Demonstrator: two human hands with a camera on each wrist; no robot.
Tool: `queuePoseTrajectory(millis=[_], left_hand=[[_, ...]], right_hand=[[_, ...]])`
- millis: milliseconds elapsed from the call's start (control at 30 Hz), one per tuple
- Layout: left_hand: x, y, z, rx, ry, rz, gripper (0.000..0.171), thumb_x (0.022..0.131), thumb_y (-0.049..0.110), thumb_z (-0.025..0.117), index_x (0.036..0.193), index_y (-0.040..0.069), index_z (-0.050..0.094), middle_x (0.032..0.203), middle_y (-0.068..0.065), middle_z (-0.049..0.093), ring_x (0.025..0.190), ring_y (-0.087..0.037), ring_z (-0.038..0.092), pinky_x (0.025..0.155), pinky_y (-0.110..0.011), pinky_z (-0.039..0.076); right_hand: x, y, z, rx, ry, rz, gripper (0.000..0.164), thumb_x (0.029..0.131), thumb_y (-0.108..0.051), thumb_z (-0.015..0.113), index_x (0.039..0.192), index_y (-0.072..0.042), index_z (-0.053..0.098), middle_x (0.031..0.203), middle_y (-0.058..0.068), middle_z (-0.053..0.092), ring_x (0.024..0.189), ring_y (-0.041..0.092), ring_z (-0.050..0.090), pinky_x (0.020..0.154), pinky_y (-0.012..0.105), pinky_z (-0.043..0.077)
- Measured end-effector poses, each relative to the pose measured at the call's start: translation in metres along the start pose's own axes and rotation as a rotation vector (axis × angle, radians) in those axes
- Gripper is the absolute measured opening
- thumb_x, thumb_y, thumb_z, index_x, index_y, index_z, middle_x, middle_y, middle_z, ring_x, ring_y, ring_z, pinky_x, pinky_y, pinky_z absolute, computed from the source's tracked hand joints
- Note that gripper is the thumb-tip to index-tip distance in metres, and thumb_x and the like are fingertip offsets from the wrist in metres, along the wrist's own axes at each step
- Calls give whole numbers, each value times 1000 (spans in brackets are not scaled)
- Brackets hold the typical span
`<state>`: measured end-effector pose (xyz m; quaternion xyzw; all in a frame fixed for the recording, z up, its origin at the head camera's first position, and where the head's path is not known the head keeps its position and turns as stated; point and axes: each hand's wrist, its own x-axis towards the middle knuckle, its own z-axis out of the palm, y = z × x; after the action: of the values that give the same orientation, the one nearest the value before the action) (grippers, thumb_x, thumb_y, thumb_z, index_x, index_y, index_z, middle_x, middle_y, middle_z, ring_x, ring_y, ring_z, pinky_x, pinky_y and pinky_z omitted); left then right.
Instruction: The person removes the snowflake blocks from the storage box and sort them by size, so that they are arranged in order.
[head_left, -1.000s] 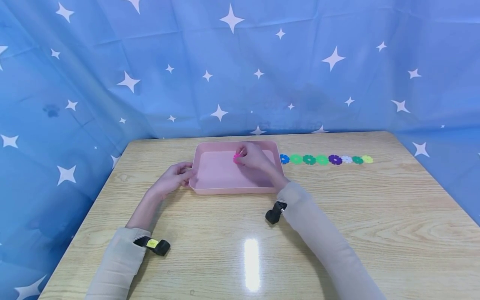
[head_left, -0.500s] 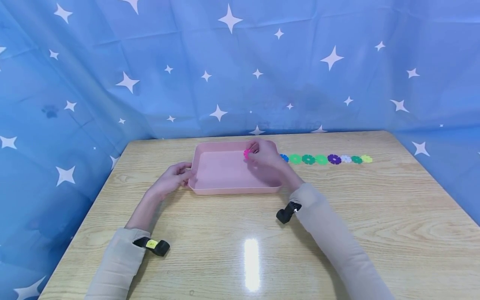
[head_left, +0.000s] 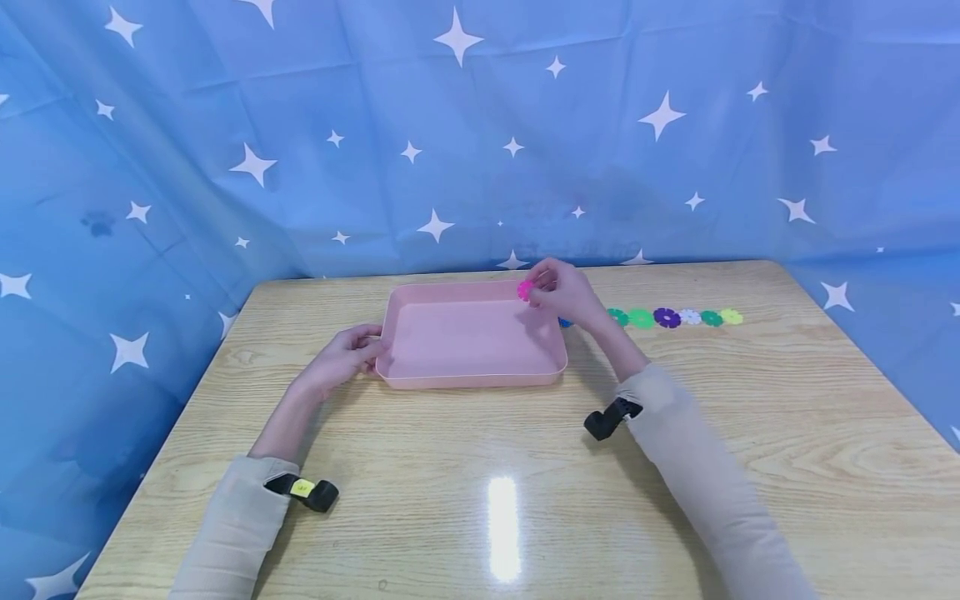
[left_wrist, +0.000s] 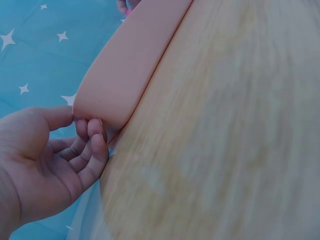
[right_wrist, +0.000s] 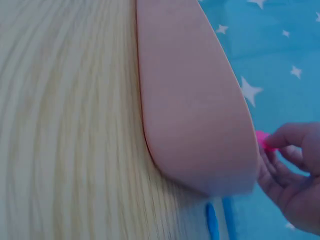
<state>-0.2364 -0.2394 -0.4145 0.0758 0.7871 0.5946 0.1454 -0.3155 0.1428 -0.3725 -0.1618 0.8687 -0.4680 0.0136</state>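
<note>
A shallow pink tray [head_left: 457,333] lies near the back of the table. My left hand [head_left: 341,358] holds its left side; in the left wrist view the thumb is at the rim and the other fingers curl against the outer wall of the tray [left_wrist: 120,70]. Over the tray's far right corner, my right hand [head_left: 566,296] pinches a bright pink flower-shaped plastic disc [head_left: 524,290] between thumb and fingers. The right wrist view shows this pink disc [right_wrist: 264,141] just beyond the tray rim, partly covered by fingertips.
To the tray's right runs a row of flower discs, including a purple disc [head_left: 667,317], a white disc [head_left: 690,317] and a yellow disc [head_left: 731,317]. At its left end a blue disc [head_left: 566,322] is partly hidden by my right hand. A blue starry curtain [head_left: 465,125] hangs behind the table.
My right hand has moved right and toward the back, from over the middle of the tray to its far right corner, carrying the pink disc. The left hand stays on the tray.
</note>
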Motion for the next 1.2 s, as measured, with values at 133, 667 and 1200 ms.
queuePoseTrajectory(millis=[133,667,1200], left_hand=[[0,0,0,-1,-1,-1,49,105,12,53,148,-9,38,107,-18,59,80,-15,59,72,-26,54],[1,-1,-2,-15,-7,13,49,105,13,52,146,-11,39,99,-13,62,77,-13,59,69,-24,52],[1,-1,-1,-18,2,10,48,105,11,52,146,-10,39,104,-18,62,80,-14,60,71,-25,54]], right_hand=[[-4,10,-15,26,32,-10,25,100,-13,65,117,4,59,108,20,64,90,31,68,81,43,59],[-34,63,-87,-24,154,63,33,101,-21,65,116,7,59,102,21,69,78,12,70,77,33,59],[-80,124,-164,-118,310,261,46,104,-33,57,127,7,57,93,-7,65,73,-2,65,68,21,56]])
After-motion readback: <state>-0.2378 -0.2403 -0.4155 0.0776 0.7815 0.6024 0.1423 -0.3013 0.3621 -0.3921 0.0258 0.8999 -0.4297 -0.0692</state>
